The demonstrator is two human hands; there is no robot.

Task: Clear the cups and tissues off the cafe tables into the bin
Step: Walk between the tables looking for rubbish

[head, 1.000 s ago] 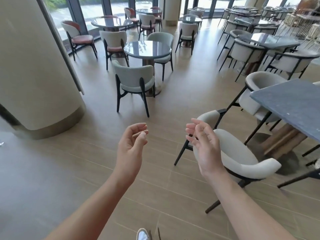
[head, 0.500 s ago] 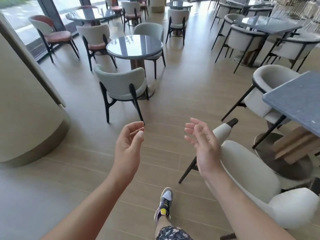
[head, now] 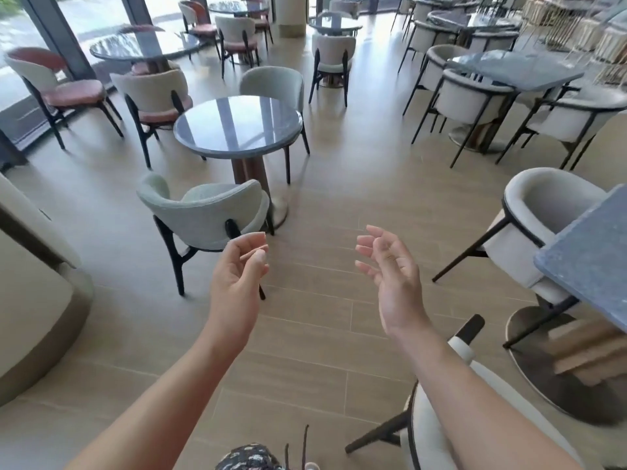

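- My left hand (head: pixel 237 276) hangs in the lower middle of the frame, palm turned up, fingers loosely curled, gripping nothing.
- My right hand (head: pixel 390 276) is to its right and apart from it, fingers spread and slightly bent, also holding nothing.
- The round glossy grey stone-topped bench (head: pixel 237 127) stands above centre, just behind a pale green padded chair (head: pixel 203 212).
- A square blue-grey stone bench (head: pixel 590 259) juts in at the right edge.
- Both hands hover over the tan wood-plank floor (head: pixel 322 317).

Plank floor (head: pixel 339 184) carries a round table (head: pixel 237 127) and green chair (head: pixel 203 212).
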